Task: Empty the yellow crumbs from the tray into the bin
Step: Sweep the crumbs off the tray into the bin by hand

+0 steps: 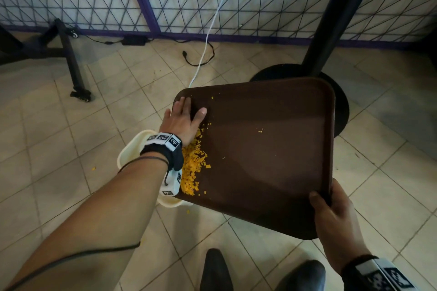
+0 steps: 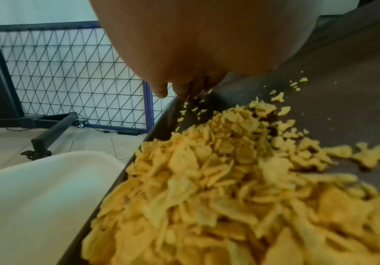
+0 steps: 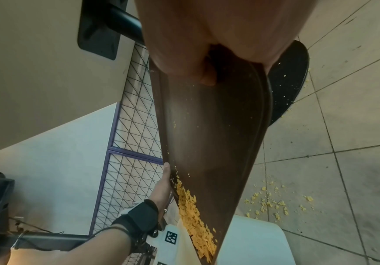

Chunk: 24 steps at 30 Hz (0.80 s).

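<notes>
Right hand: the near corner of the brown tray is gripped and held high.
Left hand: fingers are laid flat and spread on the low edge.
Crumbs: piled at the low edge above the cream bin.
Method: tilt is to be increased slowly, with the low edge kept over the bin.
Clearance: open floor lies to the left; the table post stands close behind.

Matt brown plastic tray, smooth cream plastic bin
</notes>
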Available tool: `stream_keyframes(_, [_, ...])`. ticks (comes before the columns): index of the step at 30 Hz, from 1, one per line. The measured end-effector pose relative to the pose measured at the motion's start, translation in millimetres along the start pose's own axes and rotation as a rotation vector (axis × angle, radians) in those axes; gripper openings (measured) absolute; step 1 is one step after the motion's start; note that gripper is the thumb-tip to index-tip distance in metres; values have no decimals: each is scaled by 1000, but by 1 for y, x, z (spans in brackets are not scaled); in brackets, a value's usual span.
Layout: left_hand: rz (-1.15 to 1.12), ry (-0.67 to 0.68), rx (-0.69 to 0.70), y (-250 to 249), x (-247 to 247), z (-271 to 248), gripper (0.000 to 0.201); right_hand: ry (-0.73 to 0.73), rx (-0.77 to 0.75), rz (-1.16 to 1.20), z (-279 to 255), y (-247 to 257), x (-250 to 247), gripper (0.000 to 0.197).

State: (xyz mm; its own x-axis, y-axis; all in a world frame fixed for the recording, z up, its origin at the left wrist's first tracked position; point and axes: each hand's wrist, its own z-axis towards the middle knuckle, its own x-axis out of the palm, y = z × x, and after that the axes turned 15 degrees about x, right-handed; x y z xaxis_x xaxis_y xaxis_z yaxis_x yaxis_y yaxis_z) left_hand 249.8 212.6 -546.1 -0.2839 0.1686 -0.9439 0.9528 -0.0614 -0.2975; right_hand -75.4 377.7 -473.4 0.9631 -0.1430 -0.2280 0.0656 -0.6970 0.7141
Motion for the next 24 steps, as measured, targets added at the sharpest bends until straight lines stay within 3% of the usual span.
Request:
stream_keyframes(3, [-30,34,-20,1,8,-13,88,-1,-19,-6,3,-1,0,33])
stream_keyframes(9, [-55,70,-11,-4,30,-88,82,-5,-26,-35,-1,-2,0,33])
stream_keyframes(16, [-85,-140,96,-34,5,-38,77,3,-26,-40,-3,0,4,29])
stream_keyframes(20, [-56,-101,171,-68,15,-32,78,-1,-36,-36,-4,3,8,32])
stream_keyframes(24, [11,9,102,-48,45,-75,80,5,-18,-18,-4,2,7,32])
